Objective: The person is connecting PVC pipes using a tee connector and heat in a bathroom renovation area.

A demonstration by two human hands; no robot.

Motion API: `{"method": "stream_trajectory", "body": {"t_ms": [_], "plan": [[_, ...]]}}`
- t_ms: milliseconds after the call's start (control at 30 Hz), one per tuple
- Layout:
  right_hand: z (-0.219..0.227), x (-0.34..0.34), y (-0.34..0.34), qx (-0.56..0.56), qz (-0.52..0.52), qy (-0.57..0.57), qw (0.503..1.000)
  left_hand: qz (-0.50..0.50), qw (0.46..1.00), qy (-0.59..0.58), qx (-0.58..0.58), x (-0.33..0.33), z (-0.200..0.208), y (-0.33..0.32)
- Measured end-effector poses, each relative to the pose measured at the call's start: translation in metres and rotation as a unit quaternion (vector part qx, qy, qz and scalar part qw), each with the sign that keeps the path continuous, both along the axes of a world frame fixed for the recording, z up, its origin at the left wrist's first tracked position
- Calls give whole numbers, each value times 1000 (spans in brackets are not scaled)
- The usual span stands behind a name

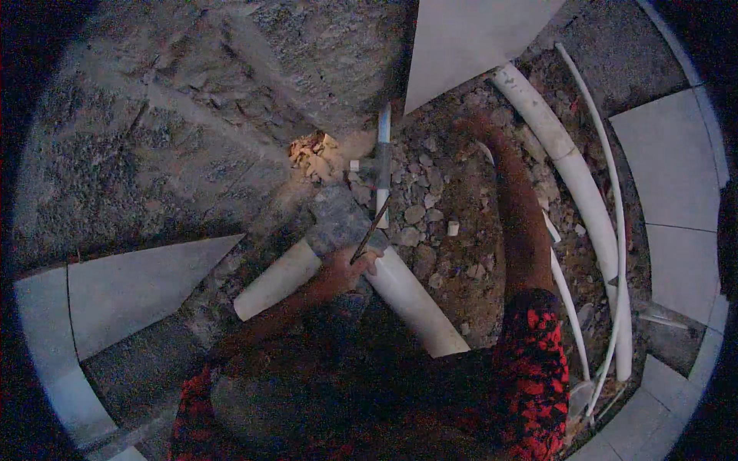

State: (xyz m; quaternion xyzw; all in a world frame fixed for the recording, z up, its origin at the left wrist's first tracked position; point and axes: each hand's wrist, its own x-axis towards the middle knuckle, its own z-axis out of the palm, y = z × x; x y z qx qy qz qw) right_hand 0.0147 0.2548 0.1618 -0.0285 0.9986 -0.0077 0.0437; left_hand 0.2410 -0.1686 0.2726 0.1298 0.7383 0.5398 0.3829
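My left hand [350, 270] is closed on a thin dark rod [373, 227], which slants up and to the right from the fingers. That hand is beside a grey pipe fitting [342, 217], with thick white pipe pieces [278, 280] [419, 303] on both sides of it. Just beyond the rod stands a thinner white pipe [383, 180] with a grey joint. My right hand [478, 129] reaches far forward over the rubble, near the upper end of a long white pipe [565, 150]. It is dim and smeared, so its fingers do not show clearly.
Broken stones and soil [419, 215] cover the trench floor. A brightly lit patch of rubble [314, 156] lies at the foot of a rough wall [177, 107]. Thin white pipes [611, 177] run along the right. Pale tiles [673, 161] edge the trench, and a large pale panel [469, 46] juts in.
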Motion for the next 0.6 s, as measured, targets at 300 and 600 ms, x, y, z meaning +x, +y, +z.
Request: {"method": "stream_trajectory", "body": {"t_ms": [300, 600], "plan": [[-6, 3, 1, 13, 8, 11, 1000, 26, 996, -85, 6, 10, -24, -3], [-5, 2, 4, 55, -20, -28, 998, -6, 993, -120, -9, 3, -4, 6]]}}
